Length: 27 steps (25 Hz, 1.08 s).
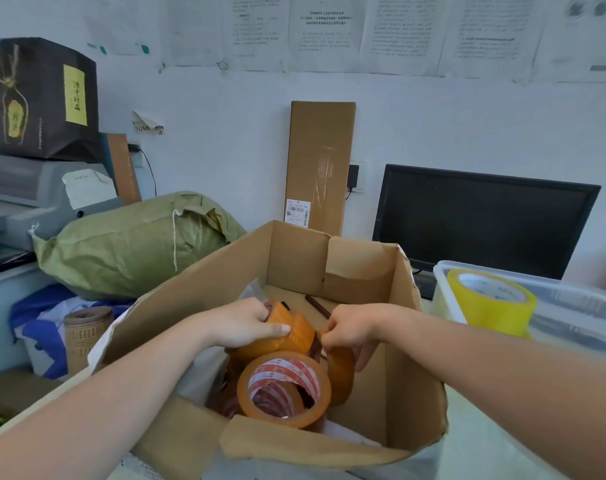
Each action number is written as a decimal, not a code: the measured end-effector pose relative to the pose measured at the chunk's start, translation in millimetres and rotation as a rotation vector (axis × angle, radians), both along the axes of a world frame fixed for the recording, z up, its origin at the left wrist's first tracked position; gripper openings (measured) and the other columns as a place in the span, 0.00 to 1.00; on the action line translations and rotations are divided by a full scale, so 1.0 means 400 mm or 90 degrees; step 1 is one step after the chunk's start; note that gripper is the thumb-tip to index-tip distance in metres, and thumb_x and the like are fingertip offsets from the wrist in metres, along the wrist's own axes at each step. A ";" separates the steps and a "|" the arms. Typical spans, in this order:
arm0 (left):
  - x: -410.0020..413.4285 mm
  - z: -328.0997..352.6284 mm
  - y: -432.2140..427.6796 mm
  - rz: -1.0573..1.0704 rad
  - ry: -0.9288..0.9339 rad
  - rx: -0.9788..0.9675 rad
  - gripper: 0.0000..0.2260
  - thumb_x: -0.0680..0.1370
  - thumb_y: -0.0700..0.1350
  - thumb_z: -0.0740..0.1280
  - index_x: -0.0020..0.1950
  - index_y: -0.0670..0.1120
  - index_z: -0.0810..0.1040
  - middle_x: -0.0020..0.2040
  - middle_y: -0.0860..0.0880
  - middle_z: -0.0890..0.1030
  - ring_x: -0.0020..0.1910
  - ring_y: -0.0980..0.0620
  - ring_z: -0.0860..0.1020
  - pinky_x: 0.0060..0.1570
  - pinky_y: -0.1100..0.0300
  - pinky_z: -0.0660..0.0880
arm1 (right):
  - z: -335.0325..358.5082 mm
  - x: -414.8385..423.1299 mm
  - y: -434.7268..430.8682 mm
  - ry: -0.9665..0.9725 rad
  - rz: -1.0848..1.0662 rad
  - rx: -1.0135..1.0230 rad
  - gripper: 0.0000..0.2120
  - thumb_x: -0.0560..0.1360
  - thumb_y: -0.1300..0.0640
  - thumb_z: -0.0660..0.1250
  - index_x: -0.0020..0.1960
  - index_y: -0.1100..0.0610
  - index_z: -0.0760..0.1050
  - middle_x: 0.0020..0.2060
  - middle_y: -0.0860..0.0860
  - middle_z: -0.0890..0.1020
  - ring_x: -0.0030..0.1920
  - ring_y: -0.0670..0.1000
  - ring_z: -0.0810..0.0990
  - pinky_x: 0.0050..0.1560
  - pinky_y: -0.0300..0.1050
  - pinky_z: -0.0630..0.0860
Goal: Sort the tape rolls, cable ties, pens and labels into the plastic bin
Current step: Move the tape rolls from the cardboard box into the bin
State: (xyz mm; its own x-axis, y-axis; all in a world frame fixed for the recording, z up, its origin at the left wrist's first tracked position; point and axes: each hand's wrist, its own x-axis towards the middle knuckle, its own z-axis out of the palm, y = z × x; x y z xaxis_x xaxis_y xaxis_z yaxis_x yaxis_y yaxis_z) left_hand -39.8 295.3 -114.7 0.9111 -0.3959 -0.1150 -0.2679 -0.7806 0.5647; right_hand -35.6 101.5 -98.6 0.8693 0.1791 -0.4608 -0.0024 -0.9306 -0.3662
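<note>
Both hands inside cardboard box (403, 358).
Left hand (246, 323) and right hand (352, 329) each grasp an orange tape roll (296, 332); yellow roll (490, 301) sits in plastic bin (571, 310), right.

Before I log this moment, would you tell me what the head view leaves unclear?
- Bottom of the cardboard box: hidden by hands and tape rolls.
- Cable ties, labels: none discernible.
- Plastic bin: cut off at the right edge, blurred.
- Wall papers: print too small.
- Right hand fingers: partly behind a roll.

Plastic bin (571, 306) cut by right edge; wall papers (326, 29) text illegible.
</note>
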 end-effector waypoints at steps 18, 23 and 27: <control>-0.060 0.113 -0.053 0.094 -0.452 -0.095 0.11 0.77 0.51 0.63 0.47 0.43 0.74 0.38 0.47 0.77 0.40 0.45 0.75 0.45 0.48 0.72 | 0.208 -0.105 -0.203 -0.266 -0.100 0.484 0.24 0.76 0.57 0.66 0.70 0.60 0.66 0.61 0.57 0.76 0.60 0.56 0.76 0.63 0.50 0.74; -0.147 0.162 -0.201 0.008 -0.497 -0.144 0.06 0.79 0.48 0.62 0.53 0.48 0.74 0.41 0.53 0.76 0.42 0.51 0.73 0.49 0.52 0.69 | 0.233 -0.199 -0.276 -0.401 -0.082 0.471 0.25 0.78 0.58 0.63 0.73 0.57 0.62 0.47 0.54 0.81 0.46 0.48 0.80 0.52 0.43 0.78; -0.185 0.176 -0.322 -0.066 -0.496 -0.198 0.13 0.79 0.48 0.62 0.63 0.48 0.72 0.56 0.54 0.74 0.56 0.56 0.71 0.56 0.62 0.68 | 0.231 -0.270 -0.370 -0.520 -0.083 0.307 0.15 0.80 0.52 0.58 0.65 0.55 0.71 0.48 0.50 0.83 0.49 0.48 0.82 0.52 0.46 0.79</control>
State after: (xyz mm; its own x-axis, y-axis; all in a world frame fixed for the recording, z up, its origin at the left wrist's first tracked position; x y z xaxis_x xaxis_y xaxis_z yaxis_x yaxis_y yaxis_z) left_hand -113.6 166.5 -44.3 0.6420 -0.3919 0.6590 -0.7315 -0.5704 0.3735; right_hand -143.4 -46.3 -6.3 0.9165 0.0696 0.3940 0.3294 -0.6901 -0.6444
